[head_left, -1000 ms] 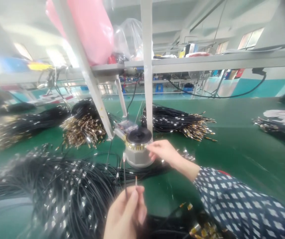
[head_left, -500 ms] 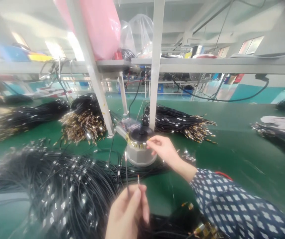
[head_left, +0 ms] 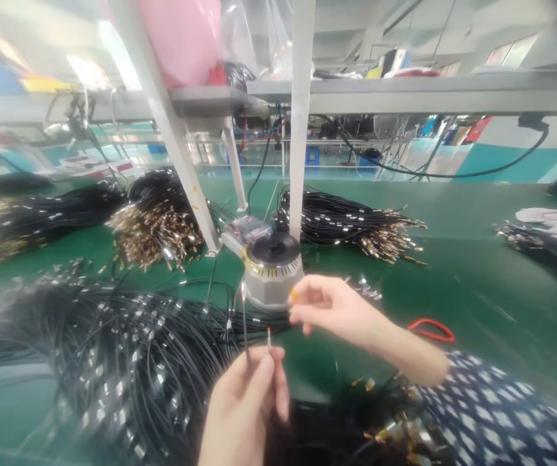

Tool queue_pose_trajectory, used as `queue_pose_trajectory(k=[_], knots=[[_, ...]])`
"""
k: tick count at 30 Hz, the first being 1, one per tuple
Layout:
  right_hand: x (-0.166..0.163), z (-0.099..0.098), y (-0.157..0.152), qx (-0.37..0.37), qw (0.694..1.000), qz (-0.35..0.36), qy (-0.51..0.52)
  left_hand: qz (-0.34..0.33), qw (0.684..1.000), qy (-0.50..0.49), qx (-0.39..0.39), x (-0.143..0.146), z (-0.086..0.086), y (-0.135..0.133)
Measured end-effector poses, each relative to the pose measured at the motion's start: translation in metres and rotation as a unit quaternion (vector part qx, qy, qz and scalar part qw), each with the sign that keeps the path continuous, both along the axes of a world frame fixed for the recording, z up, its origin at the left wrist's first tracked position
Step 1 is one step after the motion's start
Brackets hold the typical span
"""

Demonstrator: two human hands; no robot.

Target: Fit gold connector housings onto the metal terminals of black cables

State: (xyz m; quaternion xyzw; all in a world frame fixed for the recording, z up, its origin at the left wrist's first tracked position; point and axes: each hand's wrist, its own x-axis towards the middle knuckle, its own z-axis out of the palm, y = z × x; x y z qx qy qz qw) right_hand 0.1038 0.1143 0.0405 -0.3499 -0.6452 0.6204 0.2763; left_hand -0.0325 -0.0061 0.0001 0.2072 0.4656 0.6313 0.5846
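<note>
My left hand (head_left: 252,395) pinches a thin black cable (head_left: 246,323) near its ends. One end with a small orange-red tip (head_left: 269,338) stands up from between thumb and forefinger. To the right and a little above, my right hand (head_left: 324,304) has a small piece of yellow tape (head_left: 294,295) at its fingertips. Just beyond it stands a round grey tape dispenser (head_left: 271,285) with a black disc on top and short yellow strips around its rim. A dense heap of black cables (head_left: 127,349) with silvery sleeves lies left of my left hand.
Behind the dispenser, a cable bundle (head_left: 356,226) with gold-coloured ends lies right of a white post (head_left: 302,129). More bundles (head_left: 157,226) rest at the left. A red loop (head_left: 431,330) lies near my right forearm. Cable ends (head_left: 405,433) are at the lower right.
My right hand has drawn back from the dispenser's rim, down toward my left hand, with the yellow tape at its fingertips. My left hand has barely moved. The view has tilted down slightly.
</note>
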Motion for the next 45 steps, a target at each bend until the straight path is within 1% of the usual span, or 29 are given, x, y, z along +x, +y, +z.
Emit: queue_pose_trajectory(k=[2,5,9,13,15,17,19,21,23,27,30,31,33,35,37,39,42,43,45], knots=[[0.016,0.001,-0.014,0.014,0.998,0.045,-0.036,-0.007,1.000,0.020,-0.006,0.001,0.001,0.002],[0.030,0.002,-0.028,0.040,0.994,0.061,-0.081,-0.030,0.997,0.071,-0.007,0.003,0.002,0.005],[0.035,0.006,-0.036,0.082,0.983,0.077,-0.143,-0.083,0.988,0.130,-0.004,0.004,0.002,0.009],[0.036,0.006,-0.040,0.123,0.976,0.077,-0.161,-0.111,0.980,0.163,-0.002,0.006,0.005,0.010],[0.037,0.002,-0.041,0.124,0.976,0.074,-0.164,-0.109,0.980,0.167,-0.008,0.007,0.006,0.010],[0.037,-0.006,-0.041,0.087,0.982,0.066,-0.156,-0.106,0.982,0.154,-0.023,0.008,0.007,0.009],[0.038,-0.015,-0.040,0.028,0.989,0.052,-0.136,-0.106,0.986,0.125,-0.044,0.010,0.008,0.009],[0.038,-0.022,-0.039,0.004,0.993,0.019,-0.117,-0.106,0.988,0.095,-0.051,0.011,0.009,0.010],[0.037,-0.026,-0.040,0.011,0.995,-0.013,-0.100,-0.098,0.991,0.075,-0.044,0.011,0.010,0.011],[0.032,-0.031,-0.046,0.007,0.999,-0.025,-0.048,-0.089,0.993,0.068,-0.034,0.012,0.009,0.013],[0.031,-0.033,-0.048,0.039,0.996,-0.078,-0.018,-0.091,0.993,0.066,-0.022,0.013,0.009,0.011],[0.031,-0.032,-0.047,0.039,0.995,-0.095,-0.008,-0.089,0.994,0.063,-0.013,0.013,0.009,0.011],[0.032,-0.030,-0.044,0.017,0.992,-0.119,0.021,-0.084,0.995,0.058,0.002,0.013,0.010,0.010],[0.032,-0.025,-0.042,0.010,0.987,-0.142,0.069,-0.086,0.994,0.060,0.010,0.012,0.011,0.009],[0.029,-0.019,-0.042,0.050,0.978,-0.155,0.129,-0.099,0.993,0.066,0.010,0.012,0.012,0.009],[0.024,-0.015,-0.043,0.129,0.966,-0.145,0.172,-0.115,0.991,0.072,0.009,0.013,0.012,0.009],[0.015,-0.015,-0.042,0.236,0.950,-0.103,0.178,-0.132,0.989,0.072,0.007,0.014,0.011,0.009],[0.013,-0.017,-0.041,0.255,0.946,-0.094,0.175,-0.133,0.988,0.073,0.008,0.014,0.011,0.009],[0.011,-0.019,-0.039,0.256,0.945,-0.097,0.177,-0.116,0.990,0.077,0.003,0.011,0.010,0.009]])
